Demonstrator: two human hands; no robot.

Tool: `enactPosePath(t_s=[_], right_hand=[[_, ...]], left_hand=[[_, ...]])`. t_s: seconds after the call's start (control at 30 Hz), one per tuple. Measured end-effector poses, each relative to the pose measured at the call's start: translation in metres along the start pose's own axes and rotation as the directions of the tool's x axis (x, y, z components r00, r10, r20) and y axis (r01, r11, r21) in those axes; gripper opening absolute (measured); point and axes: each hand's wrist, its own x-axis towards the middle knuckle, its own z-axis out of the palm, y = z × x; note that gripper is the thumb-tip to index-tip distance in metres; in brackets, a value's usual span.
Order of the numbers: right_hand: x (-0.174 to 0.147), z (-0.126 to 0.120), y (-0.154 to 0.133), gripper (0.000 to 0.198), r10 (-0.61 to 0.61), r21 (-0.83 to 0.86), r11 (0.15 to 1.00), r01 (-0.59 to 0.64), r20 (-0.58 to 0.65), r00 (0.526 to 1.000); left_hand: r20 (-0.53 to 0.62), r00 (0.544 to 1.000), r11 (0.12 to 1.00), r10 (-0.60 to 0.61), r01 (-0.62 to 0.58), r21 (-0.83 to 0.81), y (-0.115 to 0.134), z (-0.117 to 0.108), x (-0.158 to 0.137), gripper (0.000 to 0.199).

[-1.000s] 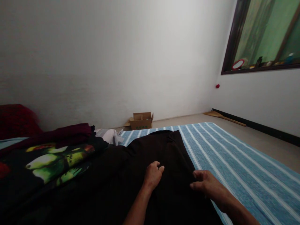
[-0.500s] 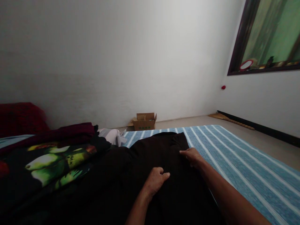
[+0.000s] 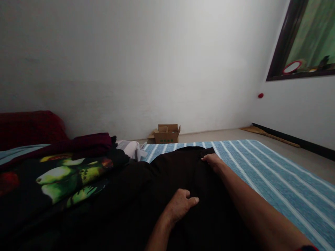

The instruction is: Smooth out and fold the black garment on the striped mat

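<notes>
A dark, nearly black garment (image 3: 178, 167) lies spread over the bed; I cannot tell its exact kind. My right hand (image 3: 213, 162) is at its upper right corner, fingers pinched on the cloth close to the far edge. Lower and to the left, my left hand (image 3: 181, 205) rests on the same garment, with thumb held apart from the index finger and the other fingers partly hidden. Beside it on the left is black fabric with a green and yellow fruit print (image 3: 60, 181). Where the two dark cloths meet is hard to make out.
Blue and white striped bedding (image 3: 261, 174) covers the bed. A maroon cloth (image 3: 89, 144), a pale cloth (image 3: 131, 148) and a red bundle (image 3: 31, 127) are at the left. Beyond the bed, an open cardboard box (image 3: 166, 136) stands by the wall, and a broom (image 3: 269, 135) lies at right.
My right hand has shifted slightly up along the garment toward its far corner. The left hand stays on the cloth. The view has turned a little left.
</notes>
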Motion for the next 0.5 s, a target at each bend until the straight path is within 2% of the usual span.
enactPosePath(t_s=[0.2, 0.33, 0.4, 0.5], right_hand=[[-0.003, -0.006, 0.004, 0.008, -0.1, 0.062, 0.993, 0.098, 0.021, 0.995], [-0.008, -0.007, 0.008, 0.015, -0.14, 0.152, 0.979, 0.134, 0.027, 0.99], [-0.012, -0.007, 0.009, 0.017, -0.153, 0.203, 0.969, 0.14, 0.05, 0.987], [-0.022, -0.008, 0.01, 0.018, -0.171, 0.272, 0.953, 0.133, 0.124, 0.977]], left_hand=[[0.013, 1.0, 1.0, -0.012, 0.013, -0.014, -0.003, 0.002, 0.002, 0.03], [0.001, 1.0, 0.997, 0.0, -0.001, 0.08, -0.001, 0.0, 0.003, 0.03], [-0.074, 0.997, 0.979, -0.015, 0.03, 0.2, 0.006, -0.001, 0.001, 0.027], [-0.28, 0.96, 0.905, 0.021, 0.102, 0.414, 0.026, 0.002, -0.007, 0.017]])
